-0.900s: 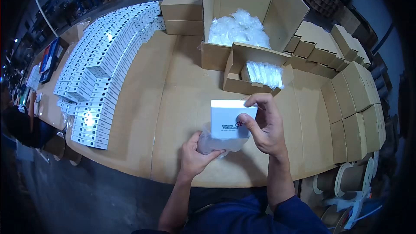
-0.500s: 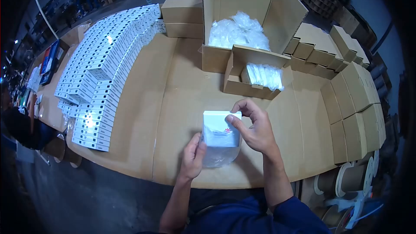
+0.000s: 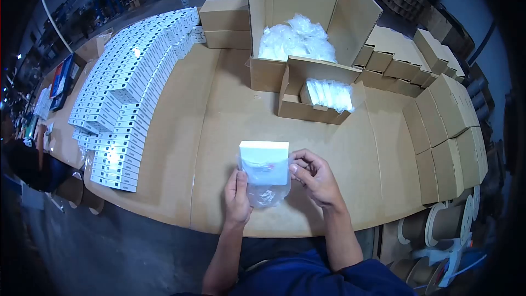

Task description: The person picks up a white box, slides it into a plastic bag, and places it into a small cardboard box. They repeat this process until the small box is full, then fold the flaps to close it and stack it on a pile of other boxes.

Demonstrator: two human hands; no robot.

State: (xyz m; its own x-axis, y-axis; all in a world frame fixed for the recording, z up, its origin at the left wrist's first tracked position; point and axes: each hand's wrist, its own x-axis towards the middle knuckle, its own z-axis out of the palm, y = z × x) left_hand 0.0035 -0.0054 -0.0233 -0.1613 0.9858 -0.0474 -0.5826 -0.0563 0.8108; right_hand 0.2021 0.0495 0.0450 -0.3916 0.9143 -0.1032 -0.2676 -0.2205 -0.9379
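Note:
A flat white box (image 3: 265,156) sits partly inside a clear plastic bag (image 3: 268,194), its top end sticking out of the bag's mouth. The bag's loose lower part hangs under the box. My left hand (image 3: 238,197) is closed on the left edge of the bag and box, thumb in front. On the other side, my right hand (image 3: 315,178) pinches the right edge of the bag between thumb and fingers. Both hands hold these over the cardboard-covered table (image 3: 219,131), near its front edge.
Many small white boxes (image 3: 126,87) are stacked on the left. A large open carton (image 3: 307,0) with clear bags (image 3: 298,41) stands at the back. Before it, a smaller carton (image 3: 312,113) holds wrapped packs (image 3: 330,95). Brown boxes (image 3: 446,148) line the right. Someone's arm (image 3: 40,148) shows far left.
My right hand has moved down from the box's top right corner to the bag's right edge. The box and bag have shifted slightly left, and the bag covers the box's sides.

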